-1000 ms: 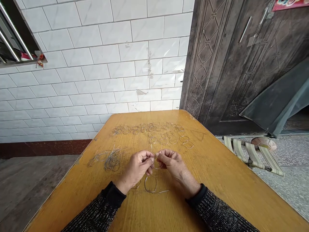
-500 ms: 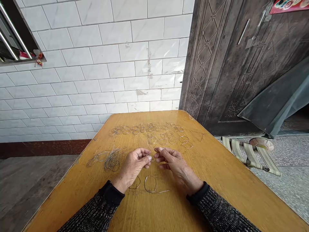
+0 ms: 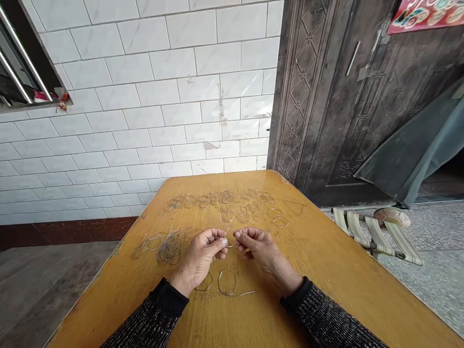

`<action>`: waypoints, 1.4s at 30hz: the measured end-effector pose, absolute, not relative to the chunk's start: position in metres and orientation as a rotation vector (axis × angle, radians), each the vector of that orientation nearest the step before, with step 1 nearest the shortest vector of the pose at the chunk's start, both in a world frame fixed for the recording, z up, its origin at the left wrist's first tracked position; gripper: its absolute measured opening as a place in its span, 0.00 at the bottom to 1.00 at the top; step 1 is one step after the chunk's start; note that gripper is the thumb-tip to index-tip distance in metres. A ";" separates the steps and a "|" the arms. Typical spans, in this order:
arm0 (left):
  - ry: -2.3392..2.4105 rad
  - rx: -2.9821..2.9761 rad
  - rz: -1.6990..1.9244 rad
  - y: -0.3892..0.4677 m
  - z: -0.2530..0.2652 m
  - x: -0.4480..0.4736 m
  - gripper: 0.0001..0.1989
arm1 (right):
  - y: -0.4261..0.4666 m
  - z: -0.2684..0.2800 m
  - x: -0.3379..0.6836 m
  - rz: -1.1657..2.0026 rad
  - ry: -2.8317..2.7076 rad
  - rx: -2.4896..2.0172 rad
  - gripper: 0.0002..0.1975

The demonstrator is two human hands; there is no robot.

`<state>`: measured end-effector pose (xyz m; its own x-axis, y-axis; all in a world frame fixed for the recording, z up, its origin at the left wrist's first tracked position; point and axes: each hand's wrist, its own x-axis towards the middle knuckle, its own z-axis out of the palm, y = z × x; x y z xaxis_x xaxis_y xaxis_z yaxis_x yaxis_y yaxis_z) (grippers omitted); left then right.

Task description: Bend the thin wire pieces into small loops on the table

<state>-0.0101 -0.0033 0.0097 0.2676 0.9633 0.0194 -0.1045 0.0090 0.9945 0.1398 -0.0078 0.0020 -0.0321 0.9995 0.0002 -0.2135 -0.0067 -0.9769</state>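
Observation:
My left hand (image 3: 200,255) is closed in a pinch on a thin wire (image 3: 229,246), whose short bright end shows beside the thumb. Just to its right, my right hand (image 3: 261,251) pinches with thumb and forefinger at the same wire; much of it is hidden by the fingers. Nearer me on the table lies a wire ring (image 3: 219,283) with a straight tail pointing right. Another wire loop (image 3: 207,289) is partly covered by my left wrist. A tangled bundle of loose wire (image 3: 168,249) sits left of my left hand.
Several bent wire loops (image 3: 226,197) lie in rows across the far part of the wooden table (image 3: 326,290). A white tiled wall (image 3: 145,116) stands behind it. To the right are a dark carved door (image 3: 308,96) and a strap-seated stool (image 3: 373,232).
The view has tilted slightly up, so everything sits a little lower. My right fingers have moved slightly away from the left ones; both hands stay pinched.

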 end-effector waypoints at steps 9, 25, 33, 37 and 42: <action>1.090 1.333 1.240 0.001 0.015 -0.016 0.15 | 0.006 0.016 0.169 1.094 -1.026 -1.104 0.15; 1.129 1.504 1.123 0.001 0.007 -0.012 0.12 | 0.038 0.006 0.294 0.745 -0.785 -1.406 0.09; 1.182 1.561 1.093 -0.002 0.011 -0.011 0.10 | 0.064 -0.020 0.279 0.784 -0.924 -1.483 0.07; 1.169 1.579 1.102 -0.001 0.010 -0.011 0.10 | 0.066 -0.019 0.278 0.706 -0.962 -1.533 0.06; 1.162 1.600 1.084 0.000 0.008 -0.011 0.10 | 0.054 -0.006 0.279 0.618 -1.022 -1.560 0.05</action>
<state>-0.0113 -0.0003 0.0076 0.1897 0.9692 0.1572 0.2241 -0.1986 0.9541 0.2790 0.0544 -0.0057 0.4884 0.8621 0.1350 0.2811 -0.0090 -0.9596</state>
